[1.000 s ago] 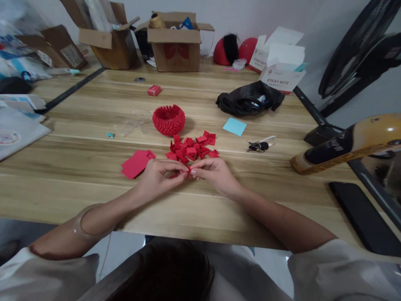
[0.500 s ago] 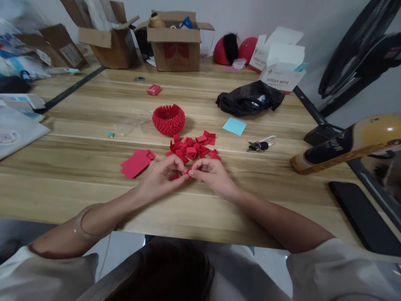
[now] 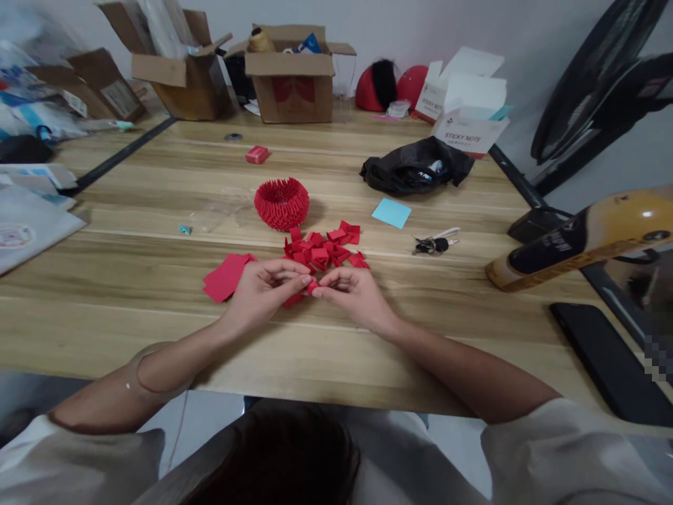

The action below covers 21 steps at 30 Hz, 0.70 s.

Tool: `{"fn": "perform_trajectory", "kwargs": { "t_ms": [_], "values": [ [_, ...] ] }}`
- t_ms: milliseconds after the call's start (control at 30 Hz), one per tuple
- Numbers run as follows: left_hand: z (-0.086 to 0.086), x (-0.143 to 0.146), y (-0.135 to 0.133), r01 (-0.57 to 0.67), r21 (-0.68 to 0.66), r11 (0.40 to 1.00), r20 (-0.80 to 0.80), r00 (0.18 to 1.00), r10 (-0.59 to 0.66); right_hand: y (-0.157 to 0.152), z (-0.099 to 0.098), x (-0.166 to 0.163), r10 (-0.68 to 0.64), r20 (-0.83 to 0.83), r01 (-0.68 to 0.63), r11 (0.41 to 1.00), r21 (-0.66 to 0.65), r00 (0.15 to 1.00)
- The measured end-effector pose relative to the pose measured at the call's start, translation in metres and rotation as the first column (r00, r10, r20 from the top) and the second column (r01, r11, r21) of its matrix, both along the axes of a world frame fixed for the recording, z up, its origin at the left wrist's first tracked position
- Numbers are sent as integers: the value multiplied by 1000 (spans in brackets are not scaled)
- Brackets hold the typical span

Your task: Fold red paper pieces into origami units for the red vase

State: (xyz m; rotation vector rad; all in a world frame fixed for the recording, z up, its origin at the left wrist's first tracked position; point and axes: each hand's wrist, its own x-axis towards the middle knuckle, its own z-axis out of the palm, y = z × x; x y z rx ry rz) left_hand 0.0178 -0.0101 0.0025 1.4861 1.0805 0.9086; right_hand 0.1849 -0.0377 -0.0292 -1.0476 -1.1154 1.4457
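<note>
Between my fingertips is a small folded piece of red paper (image 3: 312, 286). My left hand (image 3: 266, 287) pinches it from the left, and my right hand (image 3: 357, 296) closes on its other side with thumb and forefinger. Just beyond my hands lies a loose heap of folded red paper pieces (image 3: 322, 257). Flat red paper sheets (image 3: 226, 277) rest beside my left hand, partly covered by it. Farther back stands a round red bowl (image 3: 282, 203) built from many folded paper points. Some red paper shows below my left fingers.
A blue sticky note (image 3: 392, 212), a black plastic bag (image 3: 418, 167) and a small dark cord bundle (image 3: 434, 243) lie to the right. Near the right edge are a yellow bottle (image 3: 573, 242) and a black phone (image 3: 610, 358). Cardboard boxes (image 3: 291, 88) line the back.
My left thumb and fingers have shifted slightly on the red paper piece, which now shows more plainly between the hands. The view has tilted a little; nothing else has moved.
</note>
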Motion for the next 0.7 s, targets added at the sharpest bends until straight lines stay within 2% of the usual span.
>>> {"fn": "perform_trajectory", "kwargs": {
  "t_ms": [100, 267, 333, 400, 467, 567, 700],
  "values": [
    [-1, 0, -1, 0, 12, 1000, -4, 1000, 0, 3, 0, 2, 8, -39, -9, 1000, -27, 999],
    [2, 2, -2, 4, 23, 1000, -39, 999, -3, 5, -3, 1, -73, -68, 76, 996, 43, 995],
    [3, 3, -3, 18, 38, 999, -49, 999, -16, 3, -3, 0, -128, -28, 130, 985, 111, 991],
    [4, 4, -5, 26, 72, 997, -64, 998, -21, -1, -3, -1, -198, 59, 178, 953, 245, 979],
    [6, 4, -7, 24, 105, 994, -80, 997, -16, -5, -2, -1, -286, 175, 186, 880, 438, 942],
    [7, 5, -10, 20, 143, 990, -93, 996, -7, -10, -1, 1, -380, 289, 82, 717, 693, 879],
    [5, 3, -8, 31, 160, 987, -78, 997, -19, -9, -5, 3, -399, 316, -49, 554, 831, 861]
  ]
}}
